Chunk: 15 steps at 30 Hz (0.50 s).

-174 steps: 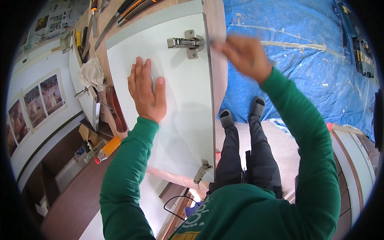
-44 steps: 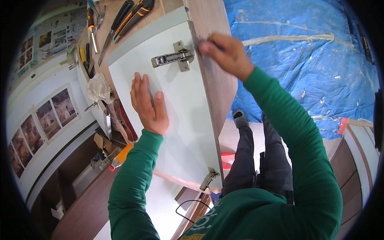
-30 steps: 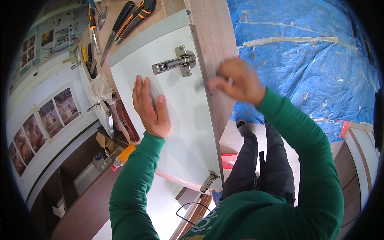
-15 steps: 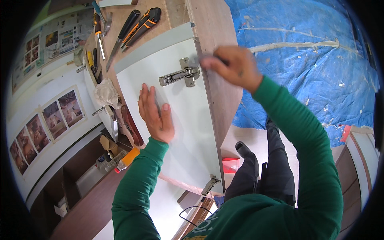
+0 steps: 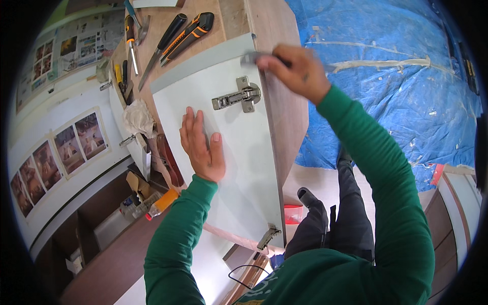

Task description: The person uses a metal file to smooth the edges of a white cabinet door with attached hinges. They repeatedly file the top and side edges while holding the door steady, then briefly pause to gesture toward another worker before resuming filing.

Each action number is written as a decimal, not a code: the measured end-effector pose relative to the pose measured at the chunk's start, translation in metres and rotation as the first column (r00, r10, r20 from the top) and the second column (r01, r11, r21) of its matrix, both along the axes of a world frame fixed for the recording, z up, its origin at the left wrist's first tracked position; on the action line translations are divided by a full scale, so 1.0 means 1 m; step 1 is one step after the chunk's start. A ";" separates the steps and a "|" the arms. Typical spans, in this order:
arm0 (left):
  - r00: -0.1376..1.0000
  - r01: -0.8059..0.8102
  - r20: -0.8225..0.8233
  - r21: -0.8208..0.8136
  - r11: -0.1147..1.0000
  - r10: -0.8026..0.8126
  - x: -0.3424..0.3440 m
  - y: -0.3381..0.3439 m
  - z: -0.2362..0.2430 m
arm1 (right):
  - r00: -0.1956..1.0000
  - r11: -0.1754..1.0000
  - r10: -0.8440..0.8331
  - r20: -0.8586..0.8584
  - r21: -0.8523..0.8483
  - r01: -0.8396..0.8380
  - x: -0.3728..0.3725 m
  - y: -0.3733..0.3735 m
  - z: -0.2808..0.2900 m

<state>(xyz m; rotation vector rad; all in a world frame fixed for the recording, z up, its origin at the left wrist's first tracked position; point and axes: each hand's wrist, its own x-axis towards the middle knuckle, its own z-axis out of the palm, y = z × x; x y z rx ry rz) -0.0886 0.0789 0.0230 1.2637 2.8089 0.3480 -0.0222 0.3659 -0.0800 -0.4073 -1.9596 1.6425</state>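
A white cabinet door panel (image 5: 231, 188) lies across a wooden surface, with a metal cup hinge (image 5: 243, 96) fitted near its right edge and a second hinge (image 5: 269, 236) at its near end. My left hand (image 5: 202, 150) lies flat on the panel, fingers stretched, left of and nearer than the upper hinge. At the panel's far right corner, my right hand (image 5: 300, 73) is closed around a small dark tool (image 5: 251, 59). The tool's grey end reaches over the panel's edge; motion blur hides its exact kind and whether it touches.
Beyond the panel lie a black-and-orange utility knife (image 5: 188, 38), a long dark-handled blade (image 5: 161, 51) and a chisel (image 5: 131, 46). Crumpled paper (image 5: 138, 118) and an orange bottle (image 5: 162, 203) are at left. A blue tarp (image 5: 376, 112) spreads on the right; a red container (image 5: 293, 214) stands near my legs.
My right hand and its tool have moved slightly toward the panel's far corner, the tool now over the edge. My left hand stays flat on the panel. The view has shifted a little.
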 end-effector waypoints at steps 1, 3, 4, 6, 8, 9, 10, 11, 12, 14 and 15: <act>1.000 0.002 0.003 0.004 1.000 -0.002 0.000 0.000 0.000 | 0.998 0.998 -0.068 -0.011 0.010 0.068 -0.009 0.008 0.000; 1.000 0.008 0.016 0.017 1.000 -0.008 0.000 0.001 0.000 | 0.997 0.998 -0.062 0.046 0.036 0.060 -0.010 0.017 0.004; 1.000 0.006 0.006 0.005 1.000 -0.006 -0.001 0.001 0.001 | 0.998 0.995 -0.070 -0.005 0.068 0.071 -0.006 0.017 0.007; 1.000 0.000 0.005 -0.007 1.000 0.000 0.000 0.001 0.001 | 0.998 0.993 0.014 0.065 0.114 -0.021 0.019 0.009 0.013; 1.000 0.000 0.003 -0.008 1.000 0.000 0.000 0.001 0.001 | 0.989 0.990 0.089 0.120 0.096 -0.101 0.039 -0.007 0.015; 1.000 -0.002 0.006 -0.007 1.000 0.002 0.000 0.000 0.001 | 0.996 0.996 0.064 0.060 0.055 -0.068 0.037 -0.009 0.014; 1.000 -0.002 0.003 -0.012 1.000 0.002 0.000 -0.001 0.001 | 0.997 0.998 0.056 0.055 0.011 -0.057 0.035 -0.011 0.012; 1.000 -0.004 0.002 -0.015 1.000 0.004 0.000 -0.001 0.001 | 0.995 0.998 0.055 0.087 -0.041 -0.051 0.028 -0.010 0.011; 1.000 -0.004 0.001 -0.020 1.000 0.004 0.001 -0.001 0.001 | 0.994 0.999 -0.029 0.105 -0.043 0.033 0.009 -0.003 0.008; 1.000 0.001 0.008 -0.007 1.000 -0.001 0.000 -0.001 0.001 | 0.997 0.997 -0.076 0.024 -0.028 0.077 -0.014 0.014 0.006; 1.000 0.007 0.016 0.007 1.000 -0.007 -0.001 0.000 0.001 | 0.993 0.993 -0.115 -0.015 -0.030 0.114 -0.017 0.018 0.007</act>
